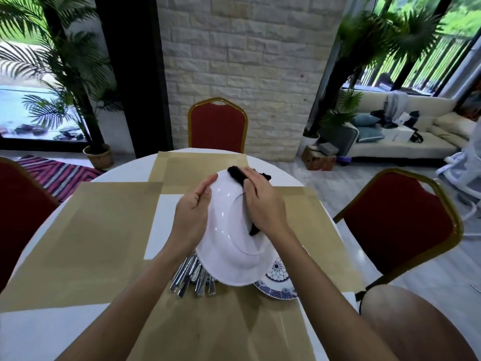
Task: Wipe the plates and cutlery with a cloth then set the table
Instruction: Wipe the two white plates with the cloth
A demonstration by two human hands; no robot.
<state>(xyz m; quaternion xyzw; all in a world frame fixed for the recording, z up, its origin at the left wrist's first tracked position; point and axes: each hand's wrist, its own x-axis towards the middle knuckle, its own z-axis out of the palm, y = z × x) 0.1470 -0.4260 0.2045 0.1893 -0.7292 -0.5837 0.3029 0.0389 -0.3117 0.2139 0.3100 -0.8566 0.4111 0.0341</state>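
Over cutlery (191, 276), plate (226, 246) in left hand (192, 217), cloth (235, 173) in right hand (263, 201)

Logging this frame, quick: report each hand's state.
Left hand: closed on the white plate rim, holding it up.
Right hand: closed on the black cloth, pressed against the plate.

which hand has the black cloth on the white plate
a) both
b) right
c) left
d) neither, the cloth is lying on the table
b: the right hand holds the black cloth against the white plate, while the left hand only grips the plate's opposite rim.
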